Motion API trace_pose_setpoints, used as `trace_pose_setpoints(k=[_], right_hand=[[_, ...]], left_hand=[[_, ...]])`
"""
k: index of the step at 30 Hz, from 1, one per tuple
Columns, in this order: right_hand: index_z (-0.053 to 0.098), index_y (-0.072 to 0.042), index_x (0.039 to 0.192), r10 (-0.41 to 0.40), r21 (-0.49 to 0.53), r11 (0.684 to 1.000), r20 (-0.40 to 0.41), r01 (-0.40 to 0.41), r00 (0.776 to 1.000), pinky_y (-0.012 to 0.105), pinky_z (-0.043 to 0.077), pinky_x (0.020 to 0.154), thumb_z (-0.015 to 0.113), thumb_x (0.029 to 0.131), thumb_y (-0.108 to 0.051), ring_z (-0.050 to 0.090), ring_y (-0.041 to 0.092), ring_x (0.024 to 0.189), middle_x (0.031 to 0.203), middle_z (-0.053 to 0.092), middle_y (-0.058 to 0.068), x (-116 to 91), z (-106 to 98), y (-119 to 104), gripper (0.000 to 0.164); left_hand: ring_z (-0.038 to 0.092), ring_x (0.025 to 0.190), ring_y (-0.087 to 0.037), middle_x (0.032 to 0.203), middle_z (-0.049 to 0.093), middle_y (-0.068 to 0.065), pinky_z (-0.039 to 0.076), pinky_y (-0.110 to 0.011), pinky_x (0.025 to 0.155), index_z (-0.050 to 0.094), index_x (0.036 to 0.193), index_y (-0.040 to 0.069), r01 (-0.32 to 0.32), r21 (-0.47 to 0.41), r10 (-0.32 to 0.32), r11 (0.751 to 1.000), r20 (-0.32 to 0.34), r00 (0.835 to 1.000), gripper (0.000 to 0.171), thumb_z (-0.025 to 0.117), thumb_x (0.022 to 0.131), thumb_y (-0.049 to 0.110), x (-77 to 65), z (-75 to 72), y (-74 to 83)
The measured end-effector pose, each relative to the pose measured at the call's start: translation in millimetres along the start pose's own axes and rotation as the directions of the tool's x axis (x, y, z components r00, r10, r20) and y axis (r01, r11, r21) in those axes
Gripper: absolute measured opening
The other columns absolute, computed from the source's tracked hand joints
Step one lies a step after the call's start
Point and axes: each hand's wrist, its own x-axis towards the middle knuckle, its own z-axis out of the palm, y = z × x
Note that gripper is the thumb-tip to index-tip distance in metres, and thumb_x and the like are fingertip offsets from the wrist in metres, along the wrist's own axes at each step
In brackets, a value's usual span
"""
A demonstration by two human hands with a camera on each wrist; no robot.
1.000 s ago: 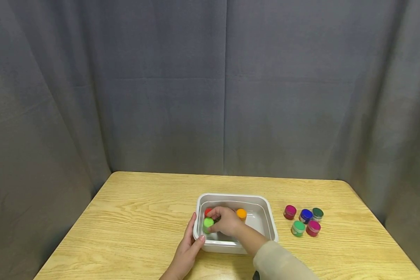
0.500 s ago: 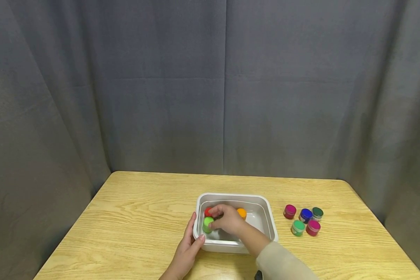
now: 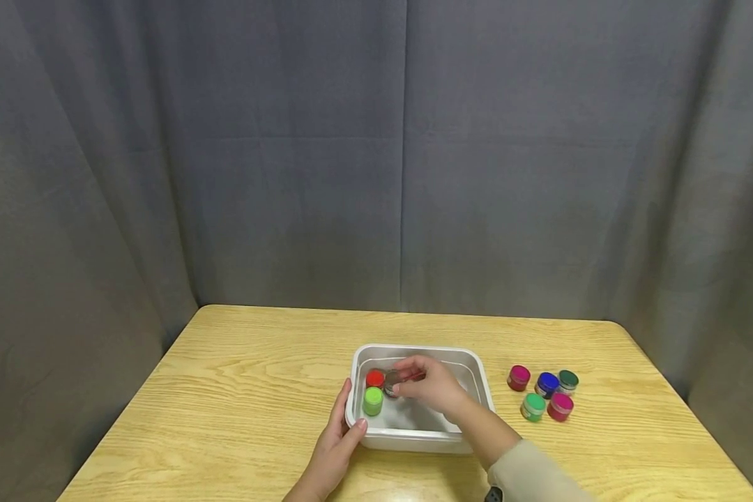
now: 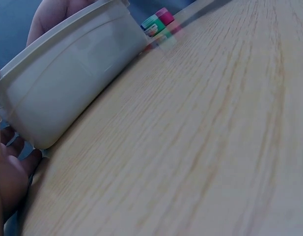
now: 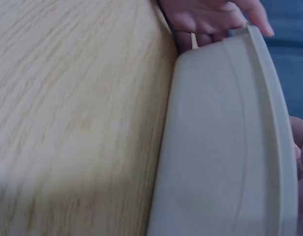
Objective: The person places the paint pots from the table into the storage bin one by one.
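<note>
A white rectangular tray (image 3: 420, 440) stands on the table with small lidded jars in it. My left hand (image 3: 331, 452) grips its near left corner, thumb over the rim and fingers along the outer side. Inside the tray, my right hand (image 3: 431, 387) reaches over with fingers spread apart, the thumb tip right at the edge of a dark-lidded jar (image 3: 391, 383). Left of that jar stand a red jar (image 3: 374, 378) and a light green jar (image 3: 373, 401). The orange jar is hidden behind my right hand. From the right wrist, the tray's side wall (image 5: 205, 132) fills much of the view.
Several more jars stand on the table right of the tray: a crimson one (image 3: 519, 377), a blue one (image 3: 546, 385), a dark green one (image 3: 567, 381), a green one (image 3: 533, 406) and a magenta one (image 3: 560, 406). Grey curtains (image 3: 301, 209) hang around the wooden table (image 3: 226, 404).
My right hand has drawn back to the right from beside the light green jar, uncovering the dark-lidded jar and covering the orange one. The left hand stays on the tray.
</note>
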Motion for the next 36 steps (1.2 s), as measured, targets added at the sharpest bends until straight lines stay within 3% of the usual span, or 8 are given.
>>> trace_pose_setpoints(k=[5,18,22,25,36], right_hand=[[0.061,0.006,0.121,0.004,-0.031,1.0,0.001,-0.004,1.0,0.026,0.053,0.068,0.074,0.082,-0.005,0.06,0.016,0.089,0.111,0.065,0.024,-7.2,-18.2,-4.4,0.042],[0.059,0.002,0.126,0.047,-0.084,0.995,-0.065,-0.053,0.997,0.029,0.057,0.084,0.073,0.087,-0.012,0.061,0.016,0.094,0.117,0.063,0.021,-25.5,-65.4,1.8,0.043],[0.058,0.001,0.128,0.07,-0.097,0.992,-0.099,-0.079,0.993,0.032,0.056,0.088,0.073,0.088,-0.016,0.061,0.018,0.098,0.12,0.062,0.02,-33.2,-78.2,1.5,0.046],[0.056,0.001,0.13,0.073,-0.102,0.991,-0.113,-0.085,0.991,0.035,0.056,0.09,0.072,0.089,-0.016,0.061,0.019,0.102,0.122,0.061,0.02,-39.0,-87.7,4.6,0.047],[0.05,0.001,0.136,0.081,-0.143,0.984,-0.167,-0.105,0.983,0.026,0.054,0.085,0.069,0.092,-0.024,0.057,0.016,0.105,0.128,0.057,0.018,-59.2,-126.1,29.0,0.055]], left_hand=[[0.013,0.15,-0.038,0.165,0.006,-0.017,0.023,-0.007,0.106,0.01,0.159,0.017,0.004,-0.017,-0.004,1.0,-0.011,1.0,0.069,0.049,0.102,0.017,0.8,0.5,0.5],[0.012,0.15,-0.038,0.165,0.007,-0.017,0.023,-0.005,0.105,0.01,0.159,0.016,-0.001,-0.025,0.001,1.0,-0.012,1.0,0.069,0.049,0.102,0.017,1.7,0.6,-0.6],[0.014,0.15,-0.038,0.165,0.007,-0.017,0.027,-0.023,0.114,0.01,0.159,0.017,0.006,-0.008,-0.006,1.0,-0.015,1.0,0.069,0.049,0.102,0.018,1.7,0.4,-0.4],[0.014,0.15,-0.039,0.165,0.006,-0.017,0.023,-0.04,0.116,0.009,0.159,0.018,0.01,-0.003,-0.01,1.0,-0.011,1.0,0.069,0.049,0.103,0.018,1.6,0.6,0.2],[0.015,0.149,-0.04,0.165,0.005,-0.018,0.025,-0.045,0.116,0.009,0.159,0.016,-0.006,-0.005,0.006,1.0,-0.005,1.0,0.068,0.048,0.103,0.017,0.7,0.8,-0.4]])
